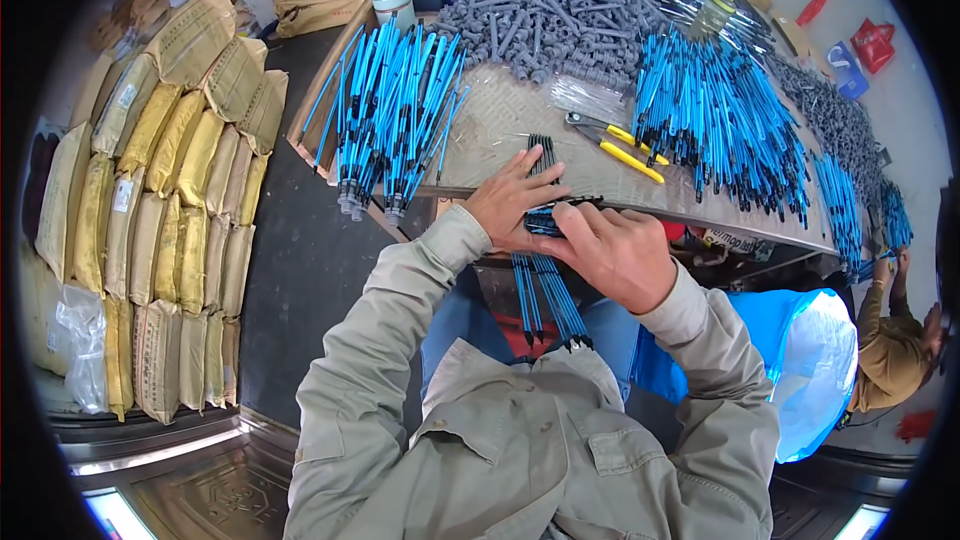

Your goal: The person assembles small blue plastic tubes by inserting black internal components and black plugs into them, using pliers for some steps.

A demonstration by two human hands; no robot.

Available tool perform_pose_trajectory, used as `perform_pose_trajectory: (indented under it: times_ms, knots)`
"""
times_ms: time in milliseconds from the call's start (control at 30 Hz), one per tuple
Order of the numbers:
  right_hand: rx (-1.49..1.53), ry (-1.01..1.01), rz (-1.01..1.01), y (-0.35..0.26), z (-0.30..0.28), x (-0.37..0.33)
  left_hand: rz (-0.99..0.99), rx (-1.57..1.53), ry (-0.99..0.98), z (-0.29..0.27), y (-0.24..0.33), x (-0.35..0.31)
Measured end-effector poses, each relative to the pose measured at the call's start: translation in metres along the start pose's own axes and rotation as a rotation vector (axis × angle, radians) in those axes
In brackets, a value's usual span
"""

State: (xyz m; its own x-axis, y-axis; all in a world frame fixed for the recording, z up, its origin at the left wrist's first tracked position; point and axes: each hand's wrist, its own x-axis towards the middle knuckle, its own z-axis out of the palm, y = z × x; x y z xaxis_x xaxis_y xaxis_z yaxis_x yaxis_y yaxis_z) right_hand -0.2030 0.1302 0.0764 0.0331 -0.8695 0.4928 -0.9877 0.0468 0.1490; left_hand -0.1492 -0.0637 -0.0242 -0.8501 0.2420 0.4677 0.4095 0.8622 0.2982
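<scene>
At the near edge of the table, a bundle of thin blue rods [560, 298] with black ends runs down toward my lap. My left hand [508, 202] wraps the upper part of the bundle, its fingers lying across thin black tips [541, 148] that reach onto the tabletop. Close against it, my right hand [618, 252] is closed on the same bundle, with thumb and forefinger pinched near its top. My fingers hide the place where the two hands meet. Cutting pliers [628, 152] with yellow handles lie on the table just beyond my right hand.
Blue rods stand in a cluster [395, 120] at the left and a larger pile [710, 125] at the right. Grey plastic screw-like parts [560, 5] are heaped at the back. Stacked sacks [165, 190] line the left side. A blue bag [745, 360] and another person [895, 360] are at the right.
</scene>
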Motion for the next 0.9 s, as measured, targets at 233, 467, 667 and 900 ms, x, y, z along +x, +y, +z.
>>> perform_pose_trajectory:
  times_ms: [233, 467, 667, 900]
  knots:
    - [-0.022, -0.081, -0.069, -0.002, 0.005, 0.002, 0.038, 0.104, 0.006, 0.005, -0.011, 0.000]
    - [0.108, 0.084, -0.081, 0.029, -0.011, 0.026, -0.096, -0.109, 0.132, 0.008, 0.000, 0.007]
    - [0.251, 0.551, 0.123, 0.049, -0.023, -0.015, -0.048, 0.029, 0.072, 0.002, -0.005, 0.009]
    - [0.876, 0.270, 0.431, 0.041, 0.078, -0.026, -0.147, -0.097, 0.117, -0.003, 0.005, 0.010]
